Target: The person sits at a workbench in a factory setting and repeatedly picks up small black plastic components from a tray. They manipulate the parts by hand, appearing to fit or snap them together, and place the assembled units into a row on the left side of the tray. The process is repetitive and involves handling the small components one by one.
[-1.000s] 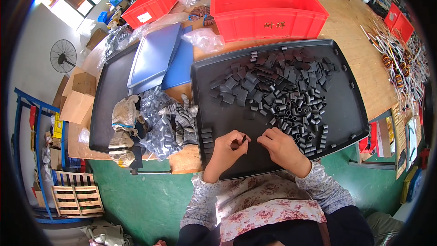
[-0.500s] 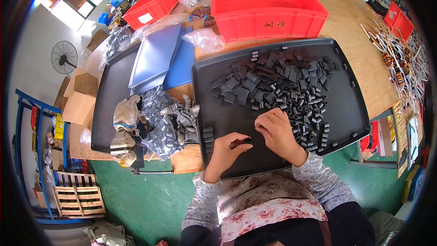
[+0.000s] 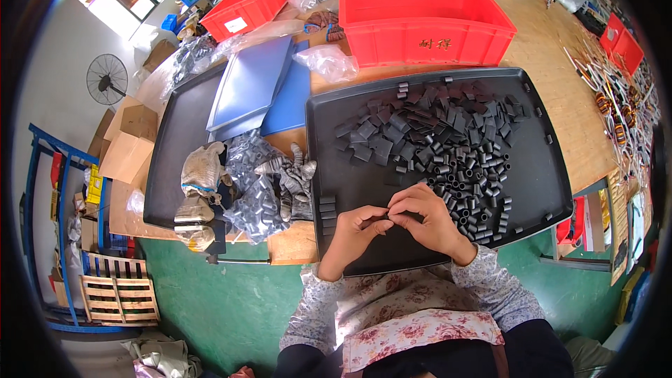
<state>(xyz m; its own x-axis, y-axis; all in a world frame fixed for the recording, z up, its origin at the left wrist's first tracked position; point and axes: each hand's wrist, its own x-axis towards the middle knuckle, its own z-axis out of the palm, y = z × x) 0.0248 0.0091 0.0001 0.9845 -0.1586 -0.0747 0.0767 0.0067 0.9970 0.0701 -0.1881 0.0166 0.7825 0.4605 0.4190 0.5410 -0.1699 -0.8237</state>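
A large black tray [image 3: 546, 168] holds a heap of small dark tube pieces [image 3: 448, 147] and flat dark pieces. My left hand [image 3: 353, 231] and my right hand [image 3: 427, 220] meet over the tray's near edge, fingertips touching around a small dark piece [image 3: 387, 215] held between them. A short column of stacked dark pieces [image 3: 327, 211] lies on the tray just left of my left hand.
A second black tray [image 3: 168, 147] lies at left under blue sheets [image 3: 255, 84], a pile of gloves [image 3: 199, 189] and plastic bags of parts [image 3: 255, 182]. Red crates [image 3: 420, 14] stand behind. Cardboard boxes [image 3: 129, 143] and a fan [image 3: 106, 78] are at far left; wires [image 3: 616, 98] at right.
My right hand has moved left from the heap to join my left hand; both now pinch a small piece together.
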